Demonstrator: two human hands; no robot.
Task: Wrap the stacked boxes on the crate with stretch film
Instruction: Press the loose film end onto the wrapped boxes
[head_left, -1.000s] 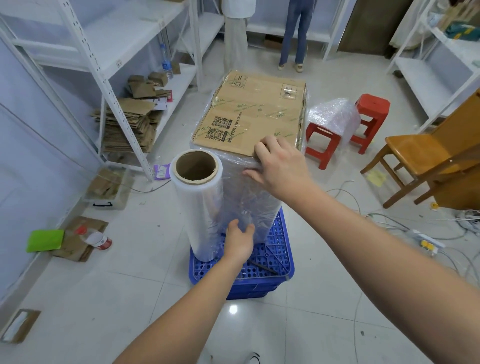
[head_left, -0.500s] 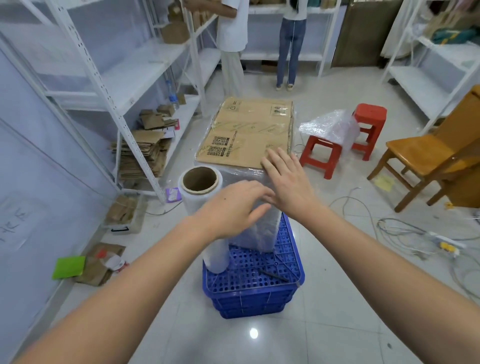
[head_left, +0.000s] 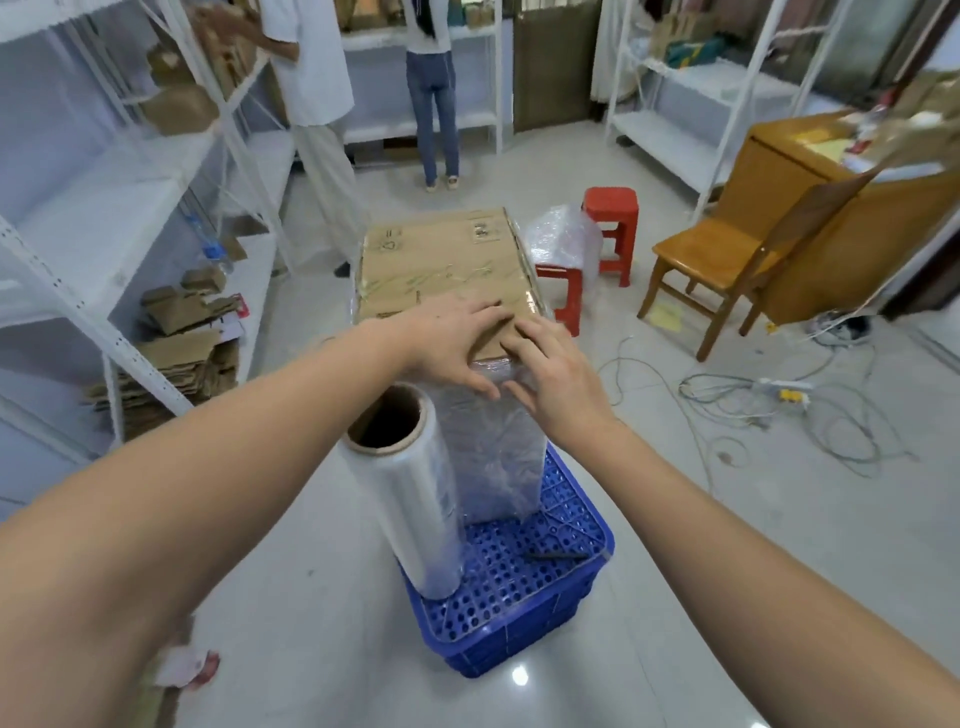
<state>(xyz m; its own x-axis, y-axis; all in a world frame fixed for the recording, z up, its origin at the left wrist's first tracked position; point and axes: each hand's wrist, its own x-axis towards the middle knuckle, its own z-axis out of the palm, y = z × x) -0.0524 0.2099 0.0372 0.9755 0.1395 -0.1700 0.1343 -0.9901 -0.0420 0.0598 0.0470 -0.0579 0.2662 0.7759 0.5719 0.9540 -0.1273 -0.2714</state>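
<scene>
Left hand (head_left: 451, 340): fingers spread fairly straight and pressed flat on the near edge of the box top; thumb hooked over the corner onto the filmed front face. Nothing is gripped.
Right hand (head_left: 558, 375): fingers loosely extended, resting on the same near edge just right of the left fingers, thumb lying on the film below the rim. Relaxed, not clenched.
Stacked boxes (head_left: 441, 265): directly under both sets of fingers; a tall rectangular stack of brown corrugated cardboard, its matte top bare with faint printed marks, standing upright on the crate.
Stretch film (head_left: 493, 457): below the fingertips, clear, glossy and crinkled, covering the near side of the stack down to the crate.
Film roll (head_left: 410, 493): just below and left of the left wrist; a cylinder of smooth, milky wound film on a brown cardboard tube with an open hollow end, upright on the crate and touching the wrapped side.
Crate (head_left: 519, 597): blue plastic, perforated grid top, on the pale glossy tiled floor (head_left: 727, 545).
Further out: red plastic stools (head_left: 610, 218), a wooden chair (head_left: 727, 260), and white metal shelving (head_left: 104, 218) with flattened cardboard.
</scene>
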